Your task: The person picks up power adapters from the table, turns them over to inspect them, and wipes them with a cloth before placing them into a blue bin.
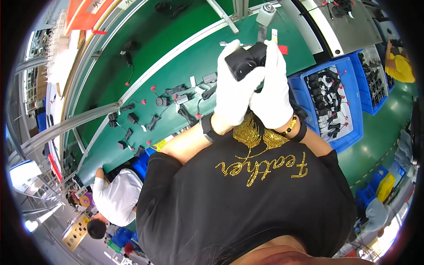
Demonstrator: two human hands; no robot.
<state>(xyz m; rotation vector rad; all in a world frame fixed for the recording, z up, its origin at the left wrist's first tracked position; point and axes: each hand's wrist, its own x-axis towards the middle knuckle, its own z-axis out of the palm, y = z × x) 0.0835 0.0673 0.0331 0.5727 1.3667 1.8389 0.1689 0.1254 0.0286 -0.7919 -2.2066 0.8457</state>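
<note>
Both my hands wear white gloves and are raised together over the green workbench (265,44). My left hand (234,90) grips a black power adapter (242,62) from the left side. My right hand (273,90) closes on the same adapter from the right, fingers running up past its top edge. A second black part (259,52) of the adapter shows between the two hands. A black band sits on each wrist, with a beaded bracelet on the right one.
Several black adapters with cords and red tags (170,99) lie along the green bench. A blue bin (329,101) of adapters stands at the right. A green conveyor (145,39) runs behind. A person in white (115,198) works at lower left, another in yellow (399,66) at far right.
</note>
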